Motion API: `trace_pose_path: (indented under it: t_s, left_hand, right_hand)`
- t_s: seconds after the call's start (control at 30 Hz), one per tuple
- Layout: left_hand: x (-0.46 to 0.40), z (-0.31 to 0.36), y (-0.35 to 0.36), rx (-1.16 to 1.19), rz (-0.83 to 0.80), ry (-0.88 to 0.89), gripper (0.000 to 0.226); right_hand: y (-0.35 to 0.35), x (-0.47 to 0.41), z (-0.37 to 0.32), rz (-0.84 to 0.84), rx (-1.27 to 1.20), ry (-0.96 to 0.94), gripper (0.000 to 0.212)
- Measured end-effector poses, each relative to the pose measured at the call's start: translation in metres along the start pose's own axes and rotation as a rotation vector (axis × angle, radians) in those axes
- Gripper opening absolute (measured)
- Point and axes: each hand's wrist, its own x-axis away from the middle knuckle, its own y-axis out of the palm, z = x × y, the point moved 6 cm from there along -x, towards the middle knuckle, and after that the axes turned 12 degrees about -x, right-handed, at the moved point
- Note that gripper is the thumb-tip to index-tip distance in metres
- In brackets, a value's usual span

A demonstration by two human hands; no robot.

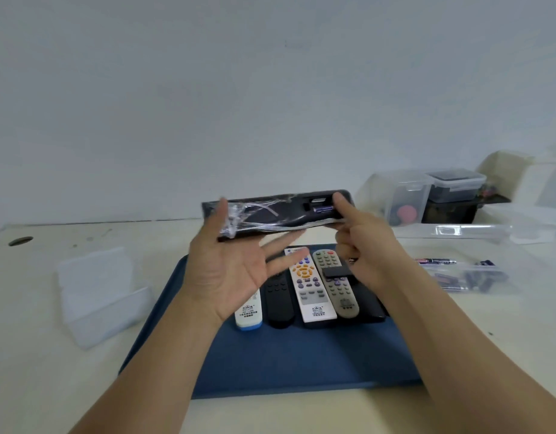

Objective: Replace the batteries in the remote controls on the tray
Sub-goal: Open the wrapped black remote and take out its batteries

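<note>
Black and wrapped in clear plastic film, a long remote is held crosswise in the air above the far edge of the blue tray, its back facing the camera. Its battery compartment near the right end is uncovered, with a purple battery lying in it. The left hand supports the remote's left end from below, thumb on the near face and fingers spread loosely under it. The right hand grips the right end, its thumb pressing beside the compartment and the other fingers curled underneath. On the tray, toward its far edge, lie a white-and-blue remote, a black remote, a white remote, a grey remote with a small black cover lying across it, and another black remote. Beside the tray's right edge, on the table, spare batteries lie in a clear box. An empty-looking clear box sits off the tray's left edge.
</note>
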Motion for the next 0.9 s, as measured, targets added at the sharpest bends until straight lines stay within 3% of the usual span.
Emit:
trace_pose_path:
  t_s: [0.1,0.23,0.3,0.37,0.43,0.5,0.53,0.63,0.73,0.9]
  left_hand:
    - [0.008,-0.009,0.017,0.048,-0.339,-0.133,0.11]
    - [0.014,-0.016,0.013,0.153,-0.412,-0.291,0.114]
    - [0.014,-0.023,0.022,-0.02,-0.291,-0.363,0.095]
    - [0.007,-0.033,0.024,-0.253,-0.051,-0.395,0.062]
    - [0.002,-0.034,0.022,-0.402,0.164,-0.308,0.044]
    - [-0.001,-0.027,0.018,-0.493,0.301,-0.197,0.031]
    - [0.0,-0.023,0.015,-0.531,0.352,-0.156,0.025]
    - [0.003,-0.013,0.015,-0.64,0.414,-0.073,0.02]
    - [0.005,-0.011,0.016,-0.811,0.429,-0.024,0.021]
    - [0.005,-0.013,0.017,-0.927,0.429,-0.036,0.02]
  right_hand:
    - [-0.002,-0.001,-0.01,-0.015,-0.031,-0.095,0.031]
    - [0.003,-0.001,-0.017,-0.157,0.151,-0.095,0.022]
    - [0.009,0.003,-0.014,-0.251,0.282,-0.076,0.022]
    - [0.017,0.007,-0.006,-0.28,0.383,-0.131,0.024]
    - [0.021,0.01,-0.01,-0.168,0.539,-0.388,0.017]
    - [0.022,0.019,-0.025,-0.044,0.61,-0.676,0.005]
    - [0.023,0.025,-0.029,-0.046,0.616,-0.768,0.008]
    - [0.033,0.04,-0.028,-0.161,0.639,-0.838,0.019]
    - [0.045,0.047,-0.016,-0.234,0.692,-0.804,0.015]
    - [0.047,0.044,-0.007,-0.138,0.8,-0.825,0.015]
